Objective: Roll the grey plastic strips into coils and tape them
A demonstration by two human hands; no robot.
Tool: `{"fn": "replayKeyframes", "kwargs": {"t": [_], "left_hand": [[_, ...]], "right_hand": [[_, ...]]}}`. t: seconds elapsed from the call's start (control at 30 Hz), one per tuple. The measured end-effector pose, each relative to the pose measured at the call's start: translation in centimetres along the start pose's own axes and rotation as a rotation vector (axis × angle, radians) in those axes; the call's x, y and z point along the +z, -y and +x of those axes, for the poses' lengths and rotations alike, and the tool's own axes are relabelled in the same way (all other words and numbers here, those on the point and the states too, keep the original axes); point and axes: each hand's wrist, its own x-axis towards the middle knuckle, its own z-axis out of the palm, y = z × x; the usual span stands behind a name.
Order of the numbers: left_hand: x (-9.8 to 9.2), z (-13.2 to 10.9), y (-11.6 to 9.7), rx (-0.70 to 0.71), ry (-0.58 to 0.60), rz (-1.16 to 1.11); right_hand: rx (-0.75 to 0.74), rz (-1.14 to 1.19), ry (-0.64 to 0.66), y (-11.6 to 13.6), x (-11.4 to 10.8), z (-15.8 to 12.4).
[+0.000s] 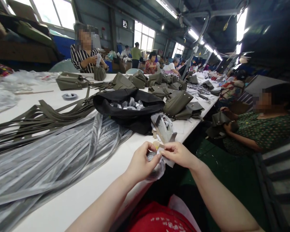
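Note:
At the near edge of the white table, my left hand (145, 161) is closed round a clear plastic-wrapped bundle (157, 172), whose contents I cannot make out. My right hand (177, 154) pinches a small pale piece of paper or tag (160, 150) at the top of the bundle, and the fingertips of both hands meet there. A tape dispenser (164, 126) stands just beyond my hands, with a strip near my right fingers. Behind it sits an open black bag (128, 120) with plastic-wrapped items (132, 103) inside.
Olive straps (50, 117) and grey plastic-wrapped strips (62, 164) cover the table's left side. Several olive handbags (177, 102) lie further back, near a tape roll (70, 96). One person in stripes (83, 58) works across the table; another in green (263, 129) sits at right.

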Motion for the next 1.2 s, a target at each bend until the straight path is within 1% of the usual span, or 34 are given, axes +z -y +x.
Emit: {"fn": "replayKeyframes", "kwargs": {"t": [0.07, 0.13, 0.17, 0.23, 0.27, 0.3, 0.37, 0.4, 0.43, 0.5, 0.53, 0.63, 0.7, 0.73, 0.77, 0.8, 0.87, 0.9, 0.97, 1.03, 1.1, 1.2], "left_hand": [[0.2, -0.2, -0.1, 0.035, 0.013, -0.015], [0.3, -0.4, -0.2, 0.053, 0.027, -0.031], [0.4, -0.4, -0.2, 0.054, 0.026, -0.037], [0.4, -0.2, 0.0, 0.02, 0.053, -0.043], [0.4, -0.1, 0.2, -0.026, 0.114, -0.059], [0.4, 0.1, 0.4, -0.094, 0.212, -0.1], [0.4, 0.4, 1.0, -0.244, 0.404, -0.247], [0.4, 0.6, 1.2, -0.291, 0.446, -0.333], [0.4, 0.7, 1.5, -0.313, 0.439, -0.41], [0.3, 1.0, 2.0, -0.32, 0.36, -0.518], [0.3, 1.1, 2.1, -0.334, 0.331, -0.572], [0.4, 1.2, 2.2, -0.434, 0.302, -0.73], [0.4, 1.2, 2.2, -0.475, 0.279, -0.746], [0.4, 1.2, 2.2, -0.49, 0.272, -0.727], [0.2, 1.2, 2.2, -0.502, 0.269, -0.707], [0.1, 1.3, 2.2, -0.512, 0.261, -0.694], [-0.4, 1.4, 2.2, -0.519, 0.233, -0.691], [-0.5, 1.4, 2.2, -0.514, 0.223, -0.698], [-0.7, 1.5, 2.3, -0.501, 0.218, -0.711], [-0.7, 1.6, 2.4, -0.492, 0.226, -0.708], [-0.6, 1.6, 2.5, -0.483, 0.231, -0.694], [-0.5, 1.7, 2.5, -0.468, 0.221, -0.672]], "right_hand": [[0.016, 0.042, 0.052, 0.2, -0.2, -0.1], [0.011, 0.025, 0.069, 0.6, -0.3, -0.4], [-0.003, -0.032, 0.044, 0.9, -0.3, -0.6], [-0.062, -0.23, -0.071, 1.2, -0.1, -1.1], [-0.108, -0.346, -0.128, 1.2, 0.0, -1.3], [-0.163, -0.453, -0.166, 1.1, 0.2, -1.6], [-0.297, -0.598, -0.168, 0.6, 0.4, -2.0], [-0.364, -0.64, -0.141, 0.2, 0.6, -2.2], [-0.419, -0.669, -0.117, -0.2, 0.7, -2.4], [-0.488, -0.703, -0.097, -0.7, 1.1, -2.9], [-0.502, -0.715, -0.098, -0.8, 1.3, -3.1], [-0.522, -0.717, -0.114, -1.0, 1.7, -3.7], [-0.543, -0.658, -0.132, -1.6, 1.2, -3.6], [-0.535, -0.612, -0.179, -2.2, 0.6, -3.3], [-0.495, -0.56, -0.265, -3.0, -0.3, -2.7], [-0.401, -0.504, -0.379, -4.0, -1.5, -1.9], [-0.113, -0.398, -0.621, -6.6, -4.3, 0.1], [0.057, -0.351, -0.682, -7.9, -5.6, 1.3], [0.213, -0.302, -0.693, -10.5, -7.7, 3.5], [0.272, -0.253, -0.64, -12.6, -8.7, 5.4], [0.306, -0.185, -0.586, -13.9, -8.7, 6.6], [0.308, -0.095, -0.559, -14.8, -7.8, 7.2]]}}
